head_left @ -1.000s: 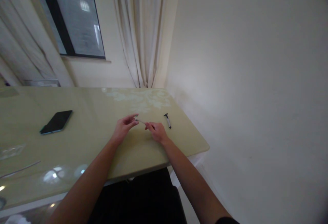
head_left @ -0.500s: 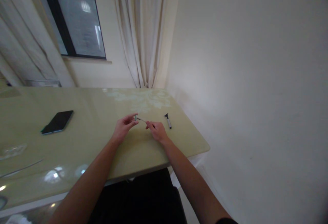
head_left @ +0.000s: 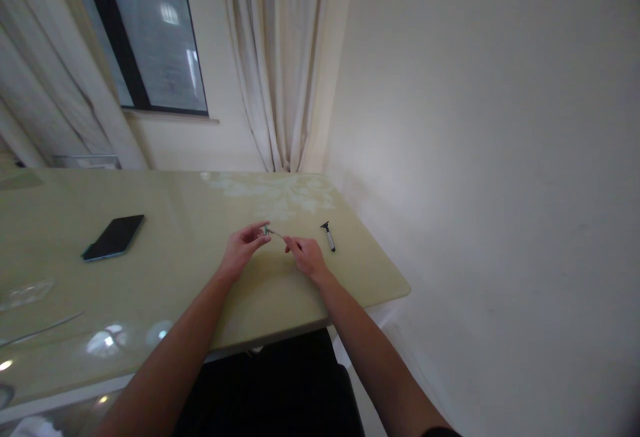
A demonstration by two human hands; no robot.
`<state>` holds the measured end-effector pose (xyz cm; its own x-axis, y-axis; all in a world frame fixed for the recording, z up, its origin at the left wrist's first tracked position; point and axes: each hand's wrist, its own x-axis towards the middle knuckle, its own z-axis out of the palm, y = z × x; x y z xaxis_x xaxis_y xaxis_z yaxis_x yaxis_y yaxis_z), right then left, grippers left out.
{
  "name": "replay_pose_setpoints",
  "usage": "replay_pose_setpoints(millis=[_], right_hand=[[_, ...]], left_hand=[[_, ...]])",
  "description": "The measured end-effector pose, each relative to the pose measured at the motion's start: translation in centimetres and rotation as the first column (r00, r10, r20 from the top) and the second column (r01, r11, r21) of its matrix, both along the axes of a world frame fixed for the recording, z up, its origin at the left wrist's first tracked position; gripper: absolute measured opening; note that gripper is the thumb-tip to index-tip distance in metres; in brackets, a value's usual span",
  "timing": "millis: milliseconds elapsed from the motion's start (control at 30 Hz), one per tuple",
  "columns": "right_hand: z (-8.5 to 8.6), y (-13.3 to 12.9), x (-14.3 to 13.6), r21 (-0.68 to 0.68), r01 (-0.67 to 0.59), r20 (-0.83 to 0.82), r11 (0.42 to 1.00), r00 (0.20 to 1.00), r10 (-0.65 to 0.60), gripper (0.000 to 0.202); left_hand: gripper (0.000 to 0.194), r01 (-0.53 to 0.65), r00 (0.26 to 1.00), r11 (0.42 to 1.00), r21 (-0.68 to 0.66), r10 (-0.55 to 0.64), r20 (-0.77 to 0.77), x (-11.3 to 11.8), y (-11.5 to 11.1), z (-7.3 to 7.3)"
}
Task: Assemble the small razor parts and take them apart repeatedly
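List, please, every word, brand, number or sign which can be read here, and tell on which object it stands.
No readable text anywhere.
Thin item between the left hand and right hand: too small to show any marking.
Razor on the table: too small to tell.
Dark flat device: no lettering visible.
Clear plastic piece: too blurred to tell.

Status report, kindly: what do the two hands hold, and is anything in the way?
Left hand: on greenish end of slim object.
Right hand: gripping its other end.
Razor: on table, right of right hand, not obstructing.
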<state>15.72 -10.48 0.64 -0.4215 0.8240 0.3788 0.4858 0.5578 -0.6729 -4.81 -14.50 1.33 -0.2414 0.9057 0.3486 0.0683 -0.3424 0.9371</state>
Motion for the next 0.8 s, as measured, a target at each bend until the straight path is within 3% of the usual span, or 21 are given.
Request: replay_pose_setpoints(millis=[67, 233, 400, 533, 700, 800], right_hand=[[0.04, 0.04, 0.12, 0.014, 0.03, 0.006, 0.999, 1.0, -0.03, 0.074], [0.22, 0.1, 0.37, -0.001, -0.106, -0.037, 0.994, 0.994, 0.106, 0.077], [0.32, 0.15, 0.41, -0.012, -0.038, -0.063, 0.999, 0.997, 0.037, 0.079], [0.4, -0.04, 0.36, -0.028, -0.153, -0.095, 0.988, 0.984, 0.15, 0.078], [0.46, 0.1, 0.42, -0.023, -0.025, -0.106, 0.999, 0.994, 0.022, 0.077], [0.39, 0.11, 0.39, -0.037, -0.104, -0.115, 0.994, 0.988, 0.099, 0.074]], left_hand=[[0.052, 0.002, 1.0, 1.0, -0.001, -0.002, 0.001, 0.02, -0.04, 0.0], [0.053, 0.047, 0.999, 0.999, -0.006, -0.047, 0.015, 0.16, -0.09, -0.05], [0.05, 0.016, 1.0, 1.0, 0.008, -0.016, -0.004, 0.17, -0.08, 0.01], [0.053, 0.041, 0.999, 0.999, 0.004, -0.041, 0.022, 0.34, -0.29, 0.3], [0.053, 0.022, 1.0, 1.0, -0.005, -0.021, 0.02, 0.56, -0.38, 0.48], [0.055, 0.042, 0.999, 0.999, -0.01, -0.042, 0.007, 0.61, -0.37, 0.45]])
